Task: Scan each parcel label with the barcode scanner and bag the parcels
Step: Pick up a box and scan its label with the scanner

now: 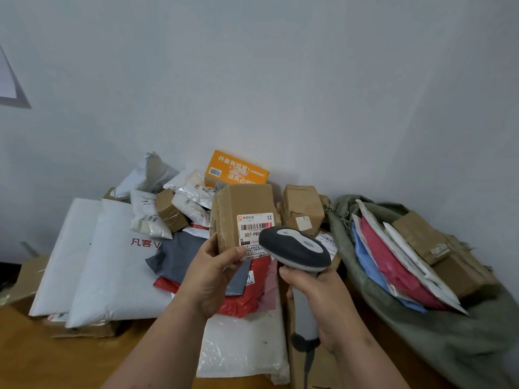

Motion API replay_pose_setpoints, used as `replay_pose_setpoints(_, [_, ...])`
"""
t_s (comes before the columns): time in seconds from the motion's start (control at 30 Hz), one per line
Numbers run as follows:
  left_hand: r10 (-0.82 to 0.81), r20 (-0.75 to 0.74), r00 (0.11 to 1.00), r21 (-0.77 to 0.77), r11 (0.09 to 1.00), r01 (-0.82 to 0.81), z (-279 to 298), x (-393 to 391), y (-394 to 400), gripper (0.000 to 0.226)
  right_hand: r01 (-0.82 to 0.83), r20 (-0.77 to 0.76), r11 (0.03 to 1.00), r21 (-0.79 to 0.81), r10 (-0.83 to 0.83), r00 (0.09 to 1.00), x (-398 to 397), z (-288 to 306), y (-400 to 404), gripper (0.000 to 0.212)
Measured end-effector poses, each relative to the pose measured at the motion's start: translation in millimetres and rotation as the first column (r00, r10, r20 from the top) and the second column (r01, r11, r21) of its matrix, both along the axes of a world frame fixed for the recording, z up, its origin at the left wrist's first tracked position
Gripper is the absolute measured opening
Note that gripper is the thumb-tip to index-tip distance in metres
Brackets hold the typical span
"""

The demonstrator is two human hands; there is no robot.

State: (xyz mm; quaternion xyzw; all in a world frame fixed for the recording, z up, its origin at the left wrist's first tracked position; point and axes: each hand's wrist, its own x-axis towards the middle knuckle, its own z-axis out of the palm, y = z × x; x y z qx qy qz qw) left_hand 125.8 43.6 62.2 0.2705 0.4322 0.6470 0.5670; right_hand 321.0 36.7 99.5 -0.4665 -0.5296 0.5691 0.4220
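here the left hand point(209, 272) grips the brown parcel point(243, 217) upright above the table's rear edge; the right hand point(327, 301) grips the scanner point(295, 249). keep the label point(254, 230) flat, beam across all bars.

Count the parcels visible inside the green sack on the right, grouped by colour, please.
In the green sack:
Brown boxes: 2
White mailers: 2
Red mailer: 1
Blue mailer: 1
Total: 6 visible; more may be hidden underneath.

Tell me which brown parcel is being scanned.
The taped brown box held up by the left hand; scanner aims at its label. Other brown boxes lie untouched.
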Motion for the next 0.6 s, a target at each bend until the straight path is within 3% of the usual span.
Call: replay_pose_setpoints(0.6, [-0.073,-0.008,0.997,-0.003,0.997,0.073,-6.0,2.6,2.2,0.071,0.027,0.024,1.0,-0.008,-0.027,0.999,3.4,0.4,-8.3,0.031])
